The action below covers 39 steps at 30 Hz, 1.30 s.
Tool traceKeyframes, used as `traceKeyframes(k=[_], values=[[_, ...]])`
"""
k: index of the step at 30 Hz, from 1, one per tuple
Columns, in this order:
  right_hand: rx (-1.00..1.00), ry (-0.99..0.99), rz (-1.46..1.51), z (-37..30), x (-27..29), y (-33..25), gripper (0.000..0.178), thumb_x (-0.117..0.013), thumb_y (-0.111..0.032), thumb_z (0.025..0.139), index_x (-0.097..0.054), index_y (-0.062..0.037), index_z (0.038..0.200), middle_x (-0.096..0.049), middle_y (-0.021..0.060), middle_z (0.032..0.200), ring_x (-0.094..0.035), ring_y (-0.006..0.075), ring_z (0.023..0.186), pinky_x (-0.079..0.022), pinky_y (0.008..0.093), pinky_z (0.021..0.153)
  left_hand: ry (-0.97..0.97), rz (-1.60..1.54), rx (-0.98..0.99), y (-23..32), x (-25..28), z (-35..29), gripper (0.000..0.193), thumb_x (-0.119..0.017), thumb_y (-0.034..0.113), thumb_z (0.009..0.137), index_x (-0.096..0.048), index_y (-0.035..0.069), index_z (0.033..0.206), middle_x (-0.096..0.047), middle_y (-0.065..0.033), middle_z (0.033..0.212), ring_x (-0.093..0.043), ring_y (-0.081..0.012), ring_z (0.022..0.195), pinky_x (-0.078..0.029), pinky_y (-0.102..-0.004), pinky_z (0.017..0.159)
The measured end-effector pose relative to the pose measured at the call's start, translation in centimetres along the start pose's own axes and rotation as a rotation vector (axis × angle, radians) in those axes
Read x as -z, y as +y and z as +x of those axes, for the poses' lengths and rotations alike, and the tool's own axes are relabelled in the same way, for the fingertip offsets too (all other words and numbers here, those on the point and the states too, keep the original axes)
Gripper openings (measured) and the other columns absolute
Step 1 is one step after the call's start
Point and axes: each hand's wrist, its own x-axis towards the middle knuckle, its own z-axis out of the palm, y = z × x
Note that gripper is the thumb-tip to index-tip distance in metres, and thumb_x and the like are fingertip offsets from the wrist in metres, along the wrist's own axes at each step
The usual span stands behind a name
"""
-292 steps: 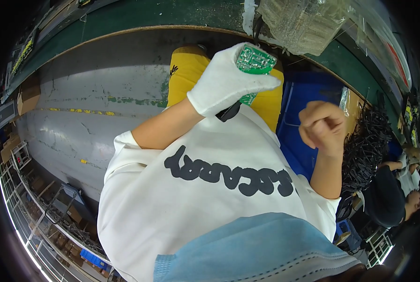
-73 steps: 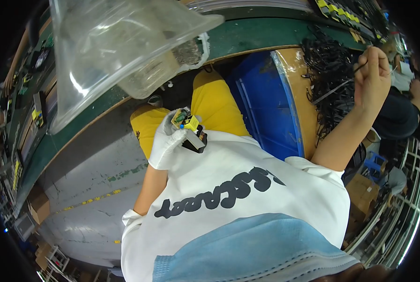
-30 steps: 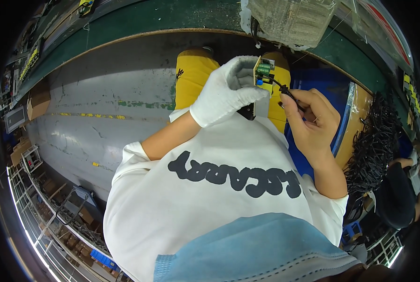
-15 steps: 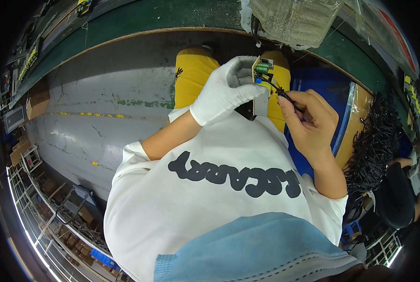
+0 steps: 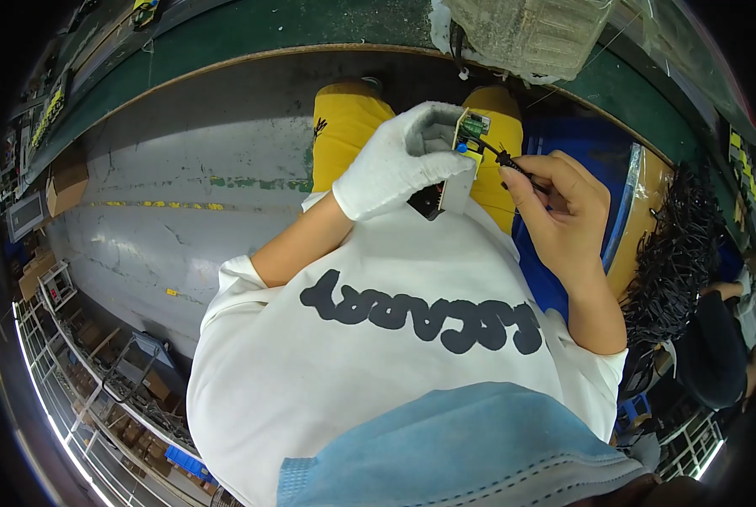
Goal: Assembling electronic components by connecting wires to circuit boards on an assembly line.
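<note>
My left hand (image 5: 395, 160), in a white glove, is closed on a small circuit board (image 5: 461, 135) held on edge above my lap. Green and blue parts stand on the board's right face, and a pale metal plate (image 5: 457, 191) and a black part (image 5: 427, 201) show at its lower end. My bare right hand (image 5: 564, 203) pinches a black cable (image 5: 508, 160) between thumb and fingers, just behind its ribbed sleeve. The cable's front end reaches the board's components; whether it is fastened there I cannot tell.
A green workbench (image 5: 310, 32) runs across the far side, with a cloudy plastic-wrapped block (image 5: 530, 34) on it. Right of me are a blue bin (image 5: 547, 279), a cardboard sheet (image 5: 635, 220) and a big heap of black cables (image 5: 678, 253). Part of another person (image 5: 712, 355) shows beyond.
The board has turned slightly in my left hand, so more of its lower black part and metal plate shows. My right hand has shifted a little with the cable.
</note>
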Motion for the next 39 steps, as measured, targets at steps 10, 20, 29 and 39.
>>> traceKeyframes(k=[10,20,29,39], values=[[-0.166,0.035,0.288,0.2,-0.5,1.7,0.012,-0.072,-0.006,0.084,-0.067,0.0030,0.091,-0.058,0.0005,0.072,-0.044,0.0035,0.055,-0.032,0.0177,0.049,-0.078,-0.017,0.021,0.1,0.6,0.2,0.054,-0.073,0.021,0.081,-0.050,-0.003,0.124,-0.062,-0.0085,0.099,-0.060,-0.0112,0.087,-0.050,-0.0248,0.076],[-0.554,-0.196,1.106,0.2,-0.6,3.3,0.013,-0.062,-0.014,0.093,-0.061,-0.0010,0.097,-0.057,0.0028,0.081,-0.040,0.0034,0.060,-0.029,0.0187,0.050,-0.293,-0.324,0.019,-1.0,-0.1,0.7,0.087,-0.076,0.050,0.068,-0.046,-0.003,0.129,-0.064,-0.0101,0.093,-0.061,-0.0162,0.077,-0.049,-0.0254,0.068],[-0.491,-0.168,1.052,0.6,-1.3,2.9,0.009,-0.063,-0.010,0.093,-0.061,-0.0011,0.091,-0.058,0.0025,0.077,-0.043,0.0029,0.061,-0.031,0.0179,0.049,-0.197,-0.449,0.096,-0.9,-0.7,0.8,0.075,-0.071,0.041,0.072,-0.049,-0.006,0.126,-0.063,-0.0105,0.082,-0.058,-0.0150,0.070,-0.045,-0.0248,0.062],[-0.313,0.007,0.716,0.8,-1.5,3.2,0.017,-0.055,-0.014,0.098,-0.063,0.0010,0.102,-0.061,0.0026,0.080,-0.044,0.0039,0.061,-0.034,0.0191,0.054,-0.193,-0.341,-0.010,0.3,-1.2,1.3,0.058,-0.066,0.030,0.077,-0.054,-0.005,0.121,-0.064,-0.0124,0.082,-0.055,-0.0138,0.068,-0.043,-0.0230,0.064]])
